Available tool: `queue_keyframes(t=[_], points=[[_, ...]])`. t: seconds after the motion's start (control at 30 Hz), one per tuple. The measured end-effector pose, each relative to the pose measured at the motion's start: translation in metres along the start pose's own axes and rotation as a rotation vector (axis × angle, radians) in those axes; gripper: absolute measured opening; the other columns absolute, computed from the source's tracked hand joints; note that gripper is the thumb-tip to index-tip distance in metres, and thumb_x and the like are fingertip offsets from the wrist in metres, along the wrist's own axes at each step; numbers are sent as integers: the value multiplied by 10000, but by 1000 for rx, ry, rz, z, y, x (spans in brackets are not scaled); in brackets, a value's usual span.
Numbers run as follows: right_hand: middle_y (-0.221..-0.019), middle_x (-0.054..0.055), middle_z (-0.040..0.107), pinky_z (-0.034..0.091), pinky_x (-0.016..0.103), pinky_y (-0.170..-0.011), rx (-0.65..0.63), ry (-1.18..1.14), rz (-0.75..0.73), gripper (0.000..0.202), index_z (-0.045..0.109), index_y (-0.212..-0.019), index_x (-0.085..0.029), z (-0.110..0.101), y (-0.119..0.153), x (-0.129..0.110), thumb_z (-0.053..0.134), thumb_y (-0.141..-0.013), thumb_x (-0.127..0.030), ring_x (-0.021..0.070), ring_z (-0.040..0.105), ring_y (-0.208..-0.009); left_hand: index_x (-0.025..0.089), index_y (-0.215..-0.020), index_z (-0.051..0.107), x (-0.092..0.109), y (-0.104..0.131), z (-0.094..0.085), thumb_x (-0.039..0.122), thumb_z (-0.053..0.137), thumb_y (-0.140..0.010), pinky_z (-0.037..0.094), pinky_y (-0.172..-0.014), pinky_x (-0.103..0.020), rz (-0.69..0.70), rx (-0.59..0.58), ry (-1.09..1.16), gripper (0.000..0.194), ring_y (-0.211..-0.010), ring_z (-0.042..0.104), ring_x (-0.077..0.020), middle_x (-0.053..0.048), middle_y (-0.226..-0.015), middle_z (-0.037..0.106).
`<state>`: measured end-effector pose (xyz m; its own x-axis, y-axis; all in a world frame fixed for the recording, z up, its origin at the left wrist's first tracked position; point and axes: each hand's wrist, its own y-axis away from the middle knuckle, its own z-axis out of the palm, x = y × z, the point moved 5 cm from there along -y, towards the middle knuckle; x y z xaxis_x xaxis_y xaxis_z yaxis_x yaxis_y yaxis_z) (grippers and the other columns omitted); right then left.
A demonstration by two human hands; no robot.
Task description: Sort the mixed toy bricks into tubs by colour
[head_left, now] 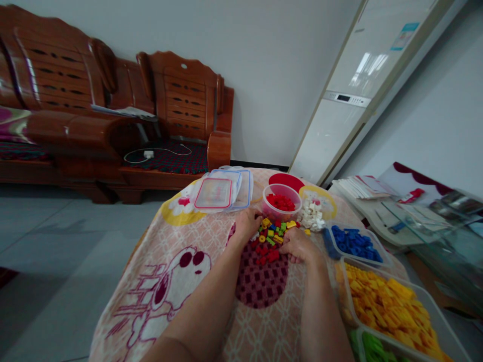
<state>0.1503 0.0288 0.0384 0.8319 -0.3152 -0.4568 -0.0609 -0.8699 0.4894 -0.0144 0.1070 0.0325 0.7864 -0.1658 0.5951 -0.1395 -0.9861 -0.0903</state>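
A mixed pile of small toy building bricks (270,236) in red, yellow, green and blue lies on the cloth between my hands. At its left edge is my left hand (247,223), the fingers bent in towards the bricks and the round tub; what they hold, if anything, is hidden. My right hand (301,245) rests at the pile's right side with its fingers curled among the bricks, and I cannot make out what is in them. Several loose red bricks (268,255) lie just in front of the pile. Behind it stands the round clear tub (282,213) with red bricks.
White bricks (312,215) are heaped right of the tub. Along the right edge stand clear boxes of blue bricks (355,243), yellow bricks (390,304) and green bricks (373,348). Stacked lids (214,193) lie back left. A glass-topped stand (433,231) holds papers. Wooden seats (184,105) line the wall.
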Motion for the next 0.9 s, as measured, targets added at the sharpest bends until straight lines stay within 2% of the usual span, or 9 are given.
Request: queue_keyframes(t=[0.17,0.43,0.57,0.7,0.8,0.9], points=[[-446,13,574,451,253,-430,2,26,-12,243,499,-500,-191,-1,0,-1,636,-688,-122,170,570,-400,259,-1023,754,0,1,-1,273,554,-853,477,-824,-256,-16,-7,0,262,-941,667,-184,-39,-1023,749],[-461,13,578,446,224,-441,8,68,-20,187,527,-523,-179,-2,4,-5,573,-675,-80,153,581,-413,250,-1008,760,1,1,-1,270,553,-843,484,-817,-267,-1,6,0,266,-923,668,-192,-46,-1002,752],[-464,-5,582,441,209,-446,34,-4,-21,124,564,-585,-175,-4,7,-2,554,-665,-81,135,574,-415,252,-1008,760,3,1,-2,271,548,-849,481,-825,-260,1,-4,-7,266,-926,665,-184,-42,-1007,751],[-463,-31,579,421,172,-425,81,-156,-95,69,559,-628,-179,-12,9,0,579,-678,-135,110,570,-429,257,-1010,759,1,0,-1,282,552,-848,479,-807,-261,-2,2,-11,264,-923,666,-188,-43,-1006,751],[-467,-31,577,422,168,-409,186,-370,-170,54,553,-648,-175,-21,7,-3,595,-678,-192,105,560,-423,258,-1007,761,0,0,0,289,554,-844,479,-786,-264,-2,0,-22,265,-904,667,-192,-47,-982,753],[-564,-11,625,484,199,-451,452,-720,-294,135,580,-750,-161,-35,5,-8,610,-687,-278,120,602,-480,260,-997,763,0,-1,1,289,552,-842,476,-776,-260,-3,2,-25,264,-892,665,-188,-46,-973,752]])
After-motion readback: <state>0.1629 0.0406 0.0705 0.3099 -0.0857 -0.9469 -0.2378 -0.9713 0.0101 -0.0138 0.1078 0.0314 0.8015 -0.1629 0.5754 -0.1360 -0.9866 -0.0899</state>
